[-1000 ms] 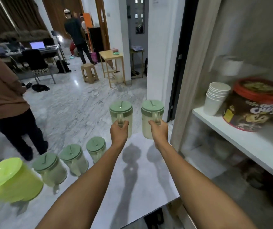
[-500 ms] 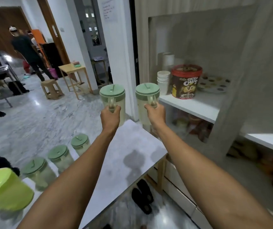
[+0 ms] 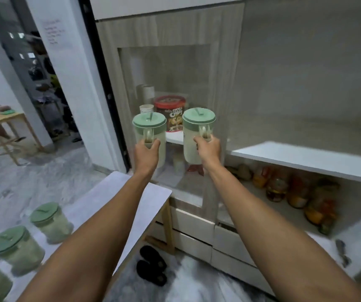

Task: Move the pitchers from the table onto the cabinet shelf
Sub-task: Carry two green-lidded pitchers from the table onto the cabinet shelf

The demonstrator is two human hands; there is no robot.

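Note:
I hold two pale pitchers with green lids by their handles, both upright in the air in front of the cabinet. My left hand (image 3: 146, 150) grips the left pitcher (image 3: 149, 127); my right hand (image 3: 209, 149) grips the right pitcher (image 3: 198, 125). The white cabinet shelf (image 3: 306, 158) runs to the right of them, at about the height of my hands. Three more green-lidded pitchers (image 3: 49, 221) stand in a row on the white table (image 3: 118, 192) at the lower left.
On the shelf behind the pitchers stand a red-lidded cereal tub (image 3: 170, 110) and stacked white cups (image 3: 146, 109). Jars (image 3: 284, 188) fill the lower shelf; drawers (image 3: 192, 223) sit below. Black sandals (image 3: 152, 264) lie on the floor. A wooden table (image 3: 2, 120) stands at far left.
My view has turned right, from the room to the cabinet. Both hands have carried their pitchers off the table toward the shelf, now in front of the cereal tub.

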